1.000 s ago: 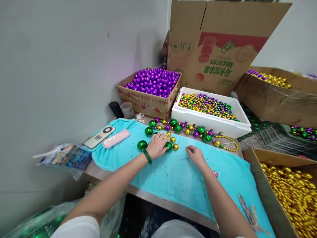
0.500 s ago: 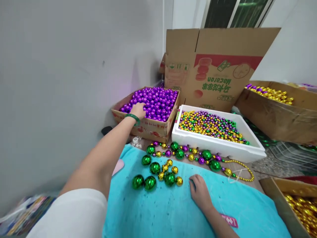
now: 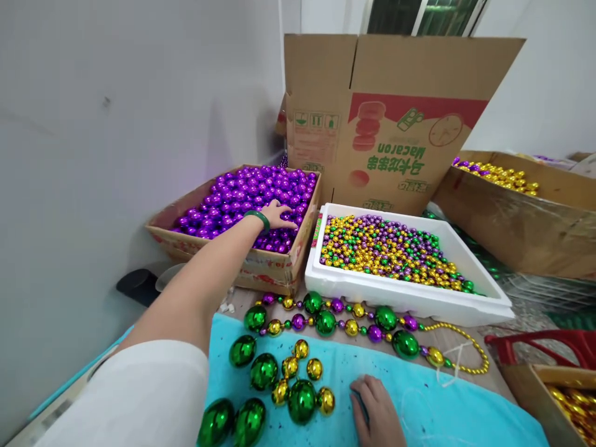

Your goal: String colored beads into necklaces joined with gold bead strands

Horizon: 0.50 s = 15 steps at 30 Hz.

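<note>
My left hand [image 3: 277,216], a green bangle [image 3: 259,218] on its wrist, lies over shiny purple beads [image 3: 237,192] in a cardboard box [image 3: 270,267]. Its thumb is apart from the fingers, whose tips reach among the beads, and I see nothing gripped. My right hand [image 3: 376,406] lies flat on the blue cloth [image 3: 326,360], holding nothing. To its left are several large green balls [image 3: 264,371] and smaller gold balls [image 3: 315,369]. Behind them stretches a bead necklace [image 3: 325,323] of green, gold and purple balls, ending in a loop of small gold beads.
A white foam box [image 3: 400,298] of small mixed beads stands right of the purple beads. Behind it rises a cardboard flap [image 3: 326,68]. More boxes, one with gold and purple beads [image 3: 507,179] and one with gold beads [image 3: 577,403], flank the right side.
My left hand has shifted right across the purple beads, its thumb now spread from the fingers. The view has moved closer and turned. My right hand remains on the cloth.
</note>
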Available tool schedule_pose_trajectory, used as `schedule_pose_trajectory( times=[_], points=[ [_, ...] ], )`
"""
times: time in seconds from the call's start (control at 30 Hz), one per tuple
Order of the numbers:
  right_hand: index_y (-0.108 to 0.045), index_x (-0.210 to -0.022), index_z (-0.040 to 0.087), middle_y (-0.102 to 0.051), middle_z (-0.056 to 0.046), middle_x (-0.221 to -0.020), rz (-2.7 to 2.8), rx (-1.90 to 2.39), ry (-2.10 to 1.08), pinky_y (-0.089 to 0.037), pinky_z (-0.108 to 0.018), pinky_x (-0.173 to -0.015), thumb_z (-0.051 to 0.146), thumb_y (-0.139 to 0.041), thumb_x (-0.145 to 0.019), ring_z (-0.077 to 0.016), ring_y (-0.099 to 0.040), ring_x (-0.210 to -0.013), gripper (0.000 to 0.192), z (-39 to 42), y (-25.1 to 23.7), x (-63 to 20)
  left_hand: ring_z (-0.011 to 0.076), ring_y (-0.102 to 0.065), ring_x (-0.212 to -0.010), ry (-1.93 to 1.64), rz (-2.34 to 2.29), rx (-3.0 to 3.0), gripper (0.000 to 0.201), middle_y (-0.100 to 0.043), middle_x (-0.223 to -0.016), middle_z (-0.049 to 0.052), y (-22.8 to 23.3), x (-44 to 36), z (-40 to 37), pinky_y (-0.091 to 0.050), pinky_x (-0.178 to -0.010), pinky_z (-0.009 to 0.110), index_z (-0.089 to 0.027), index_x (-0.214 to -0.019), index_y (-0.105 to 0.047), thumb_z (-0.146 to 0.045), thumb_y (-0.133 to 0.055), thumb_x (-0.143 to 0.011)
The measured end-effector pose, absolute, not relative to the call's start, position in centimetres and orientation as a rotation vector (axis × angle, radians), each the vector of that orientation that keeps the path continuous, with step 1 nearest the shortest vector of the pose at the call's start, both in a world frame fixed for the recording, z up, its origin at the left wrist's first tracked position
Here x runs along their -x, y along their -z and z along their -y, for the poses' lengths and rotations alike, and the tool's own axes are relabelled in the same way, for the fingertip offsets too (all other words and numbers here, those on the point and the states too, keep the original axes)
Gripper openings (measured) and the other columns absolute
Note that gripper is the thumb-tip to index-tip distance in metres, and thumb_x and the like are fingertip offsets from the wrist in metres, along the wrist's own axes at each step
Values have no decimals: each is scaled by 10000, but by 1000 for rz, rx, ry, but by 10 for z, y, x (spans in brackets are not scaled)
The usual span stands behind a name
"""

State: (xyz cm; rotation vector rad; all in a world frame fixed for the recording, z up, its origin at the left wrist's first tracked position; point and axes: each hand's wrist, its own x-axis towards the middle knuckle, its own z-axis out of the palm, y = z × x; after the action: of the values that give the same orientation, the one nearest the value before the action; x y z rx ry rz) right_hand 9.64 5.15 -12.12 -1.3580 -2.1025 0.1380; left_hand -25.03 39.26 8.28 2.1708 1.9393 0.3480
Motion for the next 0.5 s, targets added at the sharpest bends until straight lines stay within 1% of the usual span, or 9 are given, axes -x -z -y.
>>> schedule_pose_trajectory(
  times=[0.1, 0.23, 0.37, 0.5],
  points=[
    [-559, -1034, 297, -663, -57, -970, 2118, 1348, -97, -578, -393, -746, 203, -531, -843, -249, -662, -896, 215, -51, 123, -97, 297, -518, -1160, -356, -1857, -2242, 690, -431, -1259, 93, -78, 245, -395, -364, -1054, 371, -253, -1213, -604, -614, -651, -626],
    [-562, -1035, 244, -649, -71, -979, 2141, 1325, -69, -555, -361, -762, 226, -512, -885, -231, -641, -915, 159, -50, 124, -97, 268, -558, -1085, -283, -1782, -2245, 507, -569, -1122, 73, -81, 229, -391, -397, -1017, 352, -213, -1119, -659, -471, -625, -685],
    [-561, -1026, 234, -635, -67, -971, 2145, 1320, -80, -538, -345, -774, 219, -504, -894, -219, -627, -911, 145, -50, 124, -97, 242, -598, -1023, -333, -1774, -2148, 442, -671, -1073, 51, -86, 217, -383, -436, -950, 303, -211, -1121, -661, -315, -626, -694],
    [-557, -1013, 231, -625, -61, -970, 2143, 1328, -123, -528, -348, -794, 205, -506, -893, -213, -618, -913, 133, -50, 123, -96, 230, -636, -916, -442, -1768, -1993, 424, -712, -1012, 48, -86, 208, -377, -481, -858, 294, -215, -1078, -674, -261, -667, -657]
  ],
)
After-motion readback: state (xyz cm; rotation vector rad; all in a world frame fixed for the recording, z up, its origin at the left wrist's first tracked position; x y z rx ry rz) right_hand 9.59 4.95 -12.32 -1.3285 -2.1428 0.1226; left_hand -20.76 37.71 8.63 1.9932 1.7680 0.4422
